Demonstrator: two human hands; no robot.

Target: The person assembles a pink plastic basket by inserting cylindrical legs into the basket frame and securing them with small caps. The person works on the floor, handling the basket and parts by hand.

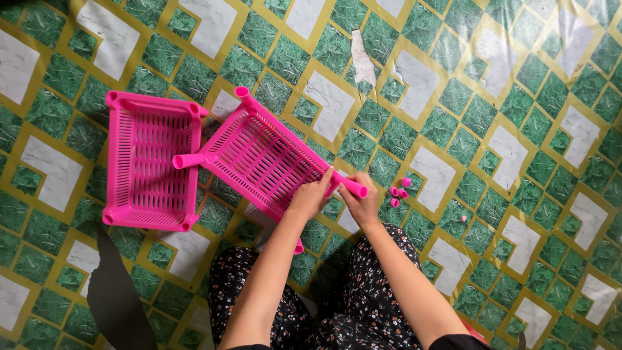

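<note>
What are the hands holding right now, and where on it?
Left hand grips the near edge of the pink slatted shelf tray; right hand holds a pink leg tube at that tray's corner.

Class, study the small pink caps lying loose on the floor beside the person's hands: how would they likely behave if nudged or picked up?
The small pink caps look round and short, so a nudge would probably roll or scatter them across the smooth patterned floor. They seem to be thin plastic, likely very light. Being tiny beside the right hand, they may be fiddly to pinch.
</note>
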